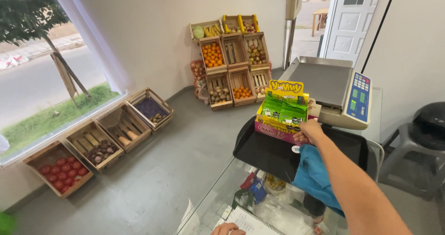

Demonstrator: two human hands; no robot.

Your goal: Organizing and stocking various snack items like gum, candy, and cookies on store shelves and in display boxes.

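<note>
Now your right hand (309,131) closes on the candy display box (282,111) standing on the black tray (273,154) beside the scale (331,91); your left hand (227,229) seemingly rests flat on the notebook (254,223), grip unclear.

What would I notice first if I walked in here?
Probably the bright yellow and green cardboard display box of sweets on the black tray, which the person's right hand touches beside the grey weighing scale. Next, the stack of wooden crates with oranges and bananas against the far wall, and the wooden crate of red tomatoes under the window. The left hand rests on a white spiral notebook.
</note>
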